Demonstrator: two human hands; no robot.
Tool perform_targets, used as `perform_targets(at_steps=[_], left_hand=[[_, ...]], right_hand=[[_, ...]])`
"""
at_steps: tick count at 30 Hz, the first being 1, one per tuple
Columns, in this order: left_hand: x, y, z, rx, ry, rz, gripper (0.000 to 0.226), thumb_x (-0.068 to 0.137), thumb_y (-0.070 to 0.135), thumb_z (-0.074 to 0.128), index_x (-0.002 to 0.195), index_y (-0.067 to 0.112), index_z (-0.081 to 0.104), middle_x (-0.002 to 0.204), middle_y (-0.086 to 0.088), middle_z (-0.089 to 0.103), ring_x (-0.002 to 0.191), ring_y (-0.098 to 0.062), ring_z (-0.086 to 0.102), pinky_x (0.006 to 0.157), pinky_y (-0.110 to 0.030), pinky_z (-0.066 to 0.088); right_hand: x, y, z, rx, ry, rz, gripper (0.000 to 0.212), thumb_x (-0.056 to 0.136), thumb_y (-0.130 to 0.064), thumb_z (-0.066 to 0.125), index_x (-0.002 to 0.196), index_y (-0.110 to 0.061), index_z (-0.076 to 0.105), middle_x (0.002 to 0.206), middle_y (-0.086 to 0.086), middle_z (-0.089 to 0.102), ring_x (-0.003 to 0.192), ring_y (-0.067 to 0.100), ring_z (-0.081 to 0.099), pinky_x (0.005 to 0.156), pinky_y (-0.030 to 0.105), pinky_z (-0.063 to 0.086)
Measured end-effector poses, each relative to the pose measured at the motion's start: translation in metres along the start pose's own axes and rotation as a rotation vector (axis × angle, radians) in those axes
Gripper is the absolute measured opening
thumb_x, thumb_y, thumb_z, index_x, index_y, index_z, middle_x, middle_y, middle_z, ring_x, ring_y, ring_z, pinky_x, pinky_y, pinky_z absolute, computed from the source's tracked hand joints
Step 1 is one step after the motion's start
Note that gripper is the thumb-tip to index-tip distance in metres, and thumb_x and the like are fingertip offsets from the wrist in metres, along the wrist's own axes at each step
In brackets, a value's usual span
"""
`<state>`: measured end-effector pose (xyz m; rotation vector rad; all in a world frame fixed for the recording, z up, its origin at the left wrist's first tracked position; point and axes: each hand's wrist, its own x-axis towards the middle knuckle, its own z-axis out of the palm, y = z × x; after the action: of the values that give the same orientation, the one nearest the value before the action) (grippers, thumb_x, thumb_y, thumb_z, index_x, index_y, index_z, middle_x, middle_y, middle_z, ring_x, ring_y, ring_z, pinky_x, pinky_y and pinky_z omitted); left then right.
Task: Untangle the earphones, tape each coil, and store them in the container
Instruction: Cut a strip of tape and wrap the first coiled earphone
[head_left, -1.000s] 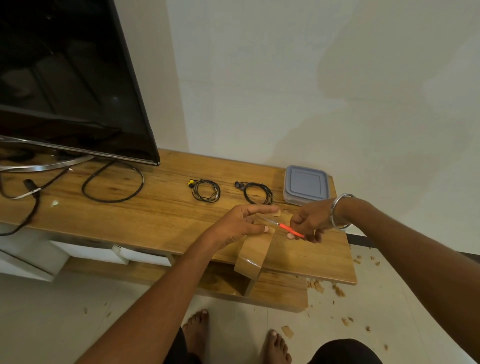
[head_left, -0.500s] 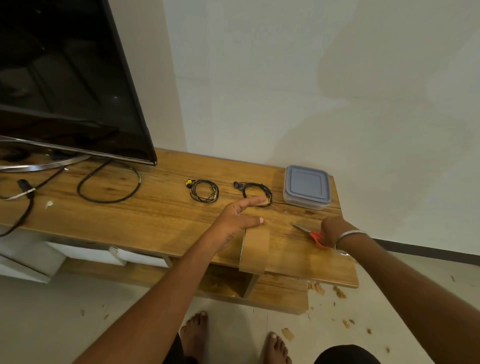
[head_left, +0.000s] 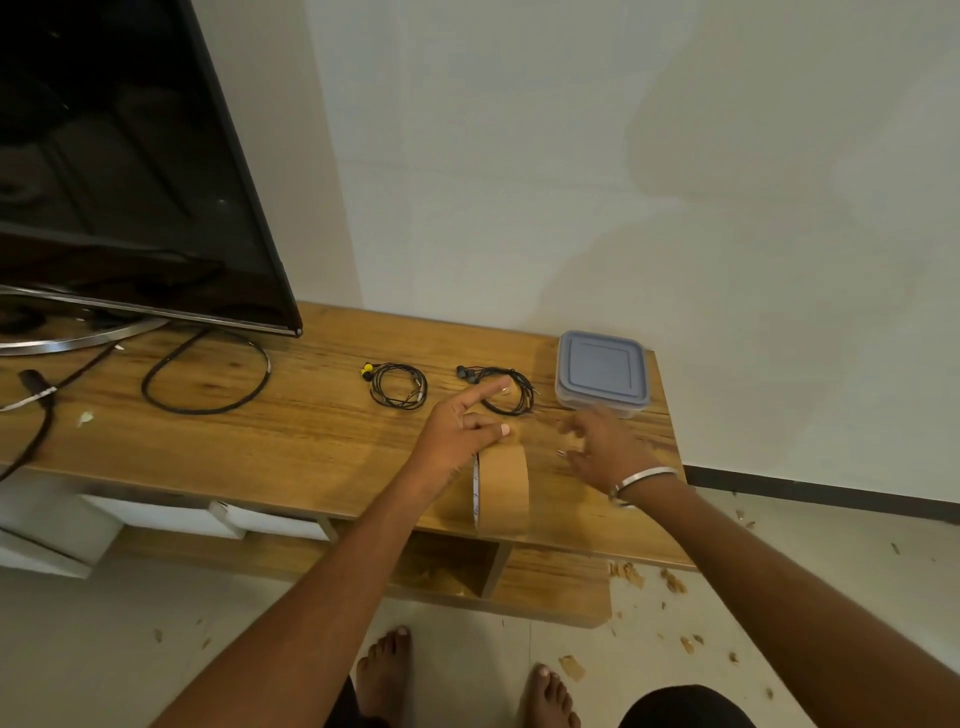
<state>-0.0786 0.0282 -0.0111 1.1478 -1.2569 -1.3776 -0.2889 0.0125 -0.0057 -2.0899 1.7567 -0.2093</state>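
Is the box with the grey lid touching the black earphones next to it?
Apart. The head view shows a strip of bare wood between the box and the black earphones; they lie side by side on the table.

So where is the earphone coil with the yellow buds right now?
In the head view, the yellow-bud coil lies flat on the wooden table, left of the black-bud coil and right of the thick black cable loop.

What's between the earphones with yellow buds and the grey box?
In the head view, the coiled black earphones lie between the yellow-tipped earphones and the lidded grey plastic container, partly behind the left hand.
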Motion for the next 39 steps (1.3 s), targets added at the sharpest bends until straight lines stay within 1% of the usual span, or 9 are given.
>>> perform_targets(at_steps=[4, 7, 10, 12, 15, 20, 27, 34, 39], left_hand=[[-0.002, 0.001, 0.005, -0.012, 0.042, 0.026, 0.058, 0.083, -0.007, 0.067, 0.133, 0.022, 0.057, 0.110, 0.022, 0.070, 0.084, -0.007, 0.069, 0.081, -0.021, 0.055], [-0.002, -0.003, 0.005, -0.013, 0.119, 0.050, 0.059, 0.084, -0.006, 0.066, 0.133, 0.025, 0.056, 0.110, 0.026, 0.068, 0.086, -0.010, 0.069, 0.084, -0.024, 0.055], [-0.006, -0.011, 0.008, -0.033, 0.197, 0.068, 0.061, 0.084, -0.006, 0.066, 0.134, 0.026, 0.055, 0.120, 0.015, 0.067, 0.091, -0.014, 0.070, 0.088, -0.027, 0.054], [-0.009, -0.017, 0.013, -0.081, 0.256, 0.080, 0.061, 0.084, -0.008, 0.066, 0.134, 0.024, 0.055, 0.128, 0.010, 0.064, 0.092, -0.013, 0.070, 0.086, -0.023, 0.054], [-0.006, -0.021, 0.022, -0.158, 0.343, 0.092, 0.060, 0.083, -0.008, 0.066, 0.132, 0.026, 0.056, 0.134, 0.010, 0.059, 0.092, -0.010, 0.069, 0.088, -0.024, 0.053], [-0.007, -0.026, 0.035, -0.212, 0.389, 0.073, 0.059, 0.083, -0.006, 0.067, 0.133, 0.024, 0.056, 0.129, 0.019, 0.060, 0.097, -0.011, 0.069, 0.092, -0.030, 0.054], [-0.006, -0.025, 0.032, -0.232, 0.275, 0.010, 0.068, 0.080, -0.009, 0.069, 0.138, 0.024, 0.050, 0.135, 0.019, 0.054, 0.096, -0.014, 0.071, 0.079, -0.021, 0.056], [-0.008, -0.034, 0.021, -0.182, 0.225, -0.021, 0.067, 0.081, -0.013, 0.065, 0.138, 0.020, 0.049, 0.132, 0.016, 0.057, 0.105, -0.013, 0.068, 0.082, -0.021, 0.056], [-0.016, -0.040, 0.013, -0.139, 0.230, -0.035, 0.061, 0.085, -0.009, 0.063, 0.130, 0.031, 0.053, 0.130, 0.017, 0.058, 0.103, -0.007, 0.068, 0.081, -0.018, 0.054]], right_hand=[[-0.005, -0.030, 0.021, 0.381, -0.282, -0.129, 0.051, 0.081, -0.008, 0.067, 0.128, -0.015, 0.048, 0.124, 0.004, 0.055, 0.112, 0.017, 0.054, 0.093, 0.032, 0.049], [-0.004, -0.041, 0.033, 0.481, -0.188, -0.041, 0.039, 0.084, -0.005, 0.062, 0.121, -0.013, 0.052, 0.114, 0.003, 0.062, 0.104, 0.016, 0.058, 0.088, 0.028, 0.048], [0.001, -0.041, 0.034, 0.397, 0.003, 0.005, 0.011, 0.089, -0.013, 0.059, 0.100, -0.018, 0.059, 0.094, -0.002, 0.061, 0.086, 0.014, 0.057, 0.076, 0.022, 0.040], [0.000, -0.040, 0.033, 0.375, 0.021, 0.002, 0.001, 0.091, -0.020, 0.057, 0.092, -0.021, 0.058, 0.090, -0.002, 0.062, 0.082, 0.016, 0.057, 0.074, 0.024, 0.041], [-0.007, -0.037, 0.031, 0.361, -0.001, 0.038, 0.012, 0.092, -0.018, 0.054, 0.098, -0.012, 0.062, 0.095, 0.006, 0.066, 0.082, 0.019, 0.056, 0.079, 0.032, 0.047], [-0.011, -0.023, 0.029, 0.321, 0.030, 0.065, 0.012, 0.090, -0.023, 0.059, 0.099, -0.016, 0.064, 0.098, 0.002, 0.068, 0.083, 0.016, 0.058, 0.076, 0.025, 0.044], [-0.009, -0.011, 0.000, 0.125, 0.013, 0.008, 0.027, 0.091, -0.012, 0.058, 0.117, -0.013, 0.063, 0.117, 0.006, 0.065, 0.106, 0.022, 0.058, 0.090, 0.027, 0.042], [-0.009, 0.004, -0.018, -0.132, -0.043, -0.005, 0.030, 0.091, -0.017, 0.058, 0.121, -0.019, 0.056, 0.120, 0.007, 0.062, 0.107, 0.025, 0.058, 0.091, 0.029, 0.045], [-0.008, 0.008, -0.020, -0.172, -0.031, 0.022, 0.031, 0.090, -0.016, 0.059, 0.122, -0.018, 0.055, 0.122, 0.007, 0.060, 0.108, 0.024, 0.057, 0.091, 0.028, 0.045]])
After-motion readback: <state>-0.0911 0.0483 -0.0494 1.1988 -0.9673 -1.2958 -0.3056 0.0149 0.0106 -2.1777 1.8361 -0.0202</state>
